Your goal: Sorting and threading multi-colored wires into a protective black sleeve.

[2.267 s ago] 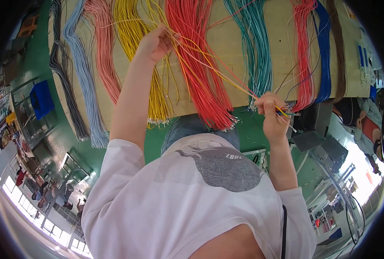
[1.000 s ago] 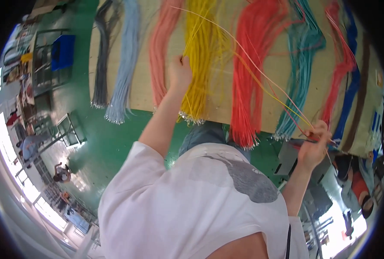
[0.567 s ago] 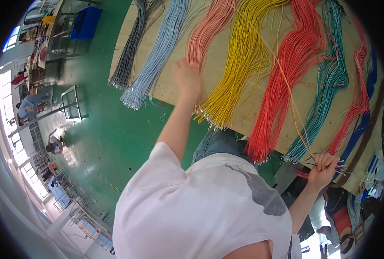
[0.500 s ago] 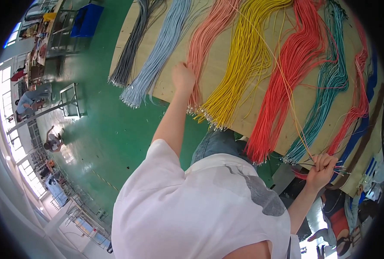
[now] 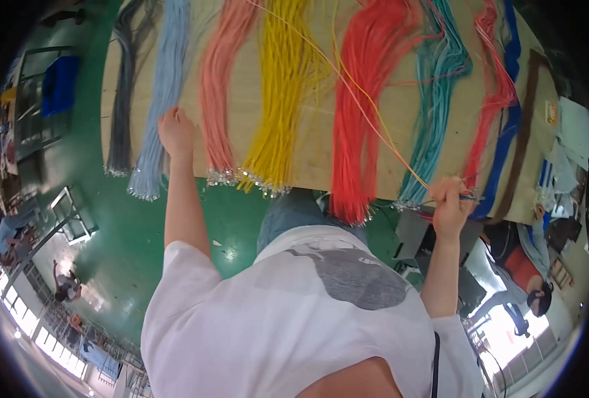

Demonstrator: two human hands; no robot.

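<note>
Yellow and pink wires point(image 5: 410, 170): at least 2, from right hand across red bundle
Bundles: 9, one each, left to right: grey point(image 5: 123, 106), light blue point(image 5: 173, 60), salmon point(image 5: 216, 93), yellow point(image 5: 281, 93), red point(image 5: 360, 119), teal point(image 5: 438, 93), coral point(image 5: 490, 106), blue point(image 5: 510, 126), brown point(image 5: 525, 126)
Table point(image 5: 314, 152): 1, bundles lying on it
Right hand point(image 5: 449, 199): clenched around the wires, near table edge, right of teal
Left hand point(image 5: 176, 132): fingers curled at light blue's right side; can't tell if gripping
Writing: grey print point(image 5: 360, 278) on shirt point(image 5: 274, 312), small label point(image 5: 551, 113) at table's right; unreadable
Bundle axis: roughly near-far, pale tips toward near edge
Wire axis: diagonal, near right to far left
</note>
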